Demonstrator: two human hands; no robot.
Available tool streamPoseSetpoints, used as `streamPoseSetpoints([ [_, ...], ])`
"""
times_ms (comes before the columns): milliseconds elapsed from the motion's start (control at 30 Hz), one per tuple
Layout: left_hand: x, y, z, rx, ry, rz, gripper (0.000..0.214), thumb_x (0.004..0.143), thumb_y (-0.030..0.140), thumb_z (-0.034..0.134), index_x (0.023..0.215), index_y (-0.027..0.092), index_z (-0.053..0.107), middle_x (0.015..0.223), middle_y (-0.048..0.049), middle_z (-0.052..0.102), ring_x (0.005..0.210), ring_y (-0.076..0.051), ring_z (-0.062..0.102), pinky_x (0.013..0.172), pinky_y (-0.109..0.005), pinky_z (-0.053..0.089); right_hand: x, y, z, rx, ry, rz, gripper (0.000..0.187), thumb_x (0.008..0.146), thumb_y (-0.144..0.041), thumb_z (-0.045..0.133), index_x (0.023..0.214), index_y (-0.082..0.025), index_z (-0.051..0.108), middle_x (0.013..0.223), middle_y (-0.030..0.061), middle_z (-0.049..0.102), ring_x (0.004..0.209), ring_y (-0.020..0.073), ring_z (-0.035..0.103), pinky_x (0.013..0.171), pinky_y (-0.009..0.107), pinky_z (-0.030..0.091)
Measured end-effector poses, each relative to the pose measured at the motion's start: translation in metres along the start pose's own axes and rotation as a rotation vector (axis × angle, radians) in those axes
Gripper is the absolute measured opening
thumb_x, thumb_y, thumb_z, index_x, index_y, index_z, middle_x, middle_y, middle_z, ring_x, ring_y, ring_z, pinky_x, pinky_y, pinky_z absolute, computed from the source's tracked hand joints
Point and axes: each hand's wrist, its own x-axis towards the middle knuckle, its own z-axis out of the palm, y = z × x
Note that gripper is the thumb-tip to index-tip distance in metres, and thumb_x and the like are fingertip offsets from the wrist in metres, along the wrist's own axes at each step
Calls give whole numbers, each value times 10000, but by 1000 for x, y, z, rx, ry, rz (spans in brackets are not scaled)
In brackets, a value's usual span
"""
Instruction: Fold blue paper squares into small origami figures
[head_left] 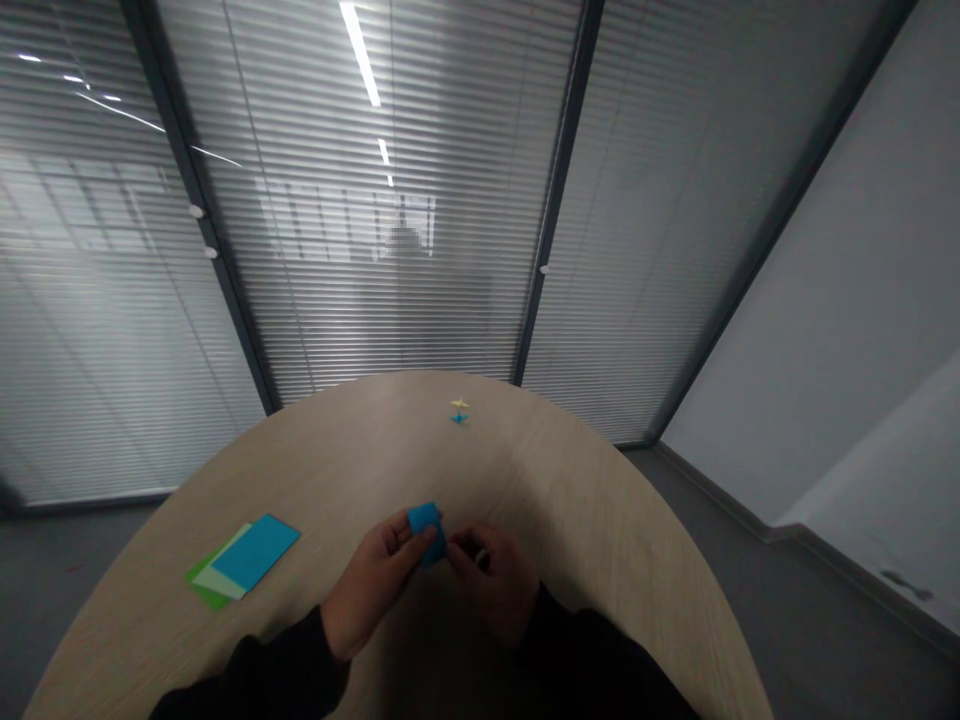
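Blue folded paper [424, 519] up between 2 hands, held clear of the tabletop! The left hand [373, 590] has it pinched, with thumb and fingers closed on the upper part. The right hand [495, 585] sits on the other side, its fingertips [457, 558] right at the lower edge, and from this angle I cannot tell whether they grip or only touch. Now the risk: a thick little fold like that could spring open if the pinch slackens, and a slip would drop it onto the pale wood table [592, 510]. Dim light makes the lower part of the fold hard to read, too. Ahead, the tabletop runs out to a curved far edge, where 2 tiny paper shapes sit close together, a yellow one [459, 403] and a blue one [459, 418]. Over on the left, a blue card [255, 552] lies on a pale sheet [223, 583] and a green sheet [201, 592], near the rounded edge, so a wide elbow could knock them off!
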Motion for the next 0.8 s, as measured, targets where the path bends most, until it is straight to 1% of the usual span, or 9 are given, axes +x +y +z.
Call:
streamPoseSetpoints([
  [200,-1,3,0,229,60,12,372,827,511,635,800,143,677,665,-11,607,588,-130,511,525,-219,370,3,8,1,113,10,107,188,831,-313,556,759,-158,633,656,6,603,602,142,555,560,249,404],
  [267,-1,3,-1,260,91,21,381,826,517,631,743,147,665,634,0,585,570,-125,494,507,-213,347,3,8,3,144,66,80,147,821,-298,558,775,-167,608,678,7,597,611,142,563,544,239,411],
  [333,-1,2,0,263,114,31,379,814,520,640,725,152,661,630,1,591,566,-127,499,505,-213,345,1,5,3,142,247,25,108,788,-281,590,827,-182,570,758,18,600,650,147,579,525,225,422],
  [367,-1,2,1,258,124,33,378,806,522,645,724,154,660,629,0,599,566,-129,506,507,-214,350,1,3,2,134,271,-42,96,786,-279,586,805,-191,551,756,13,580,642,143,571,508,218,424],
  [467,-1,2,2,244,136,30,355,774,512,676,720,161,656,637,-10,634,576,-142,540,527,-223,380,-1,-2,1,85,221,-181,92,806,-271,569,758,-192,576,742,13,569,632,135,560,539,231,449],
  [500,-1,1,2,240,125,34,337,765,495,689,723,163,656,656,-17,653,592,-149,557,543,-229,395,-1,-2,1,79,193,-176,100,792,-285,597,811,-188,612,773,23,590,624,133,561,529,231,447],
  [633,-1,-3,0,222,55,78,254,739,395,729,693,165,632,691,-26,683,647,-163,595,615,-253,437,-1,1,5,115,101,-89,399,644,-381,775,975,-184,670,846,45,644,665,157,588,513,231,440],
  [700,0,-6,-2,222,39,96,242,738,367,728,674,165,611,664,-15,662,635,-157,582,613,-255,430,-2,1,5,135,56,-52,403,655,-412,778,971,-180,683,834,48,664,669,163,600,526,237,444],
  [800,0,-8,-4,249,43,110,260,770,379,698,673,168,580,615,17,595,587,-136,531,573,-242,392,-2,-2,1,143,5,-2,307,742,-405,720,951,-181,710,788,41,683,654,163,607,550,250,448],
])
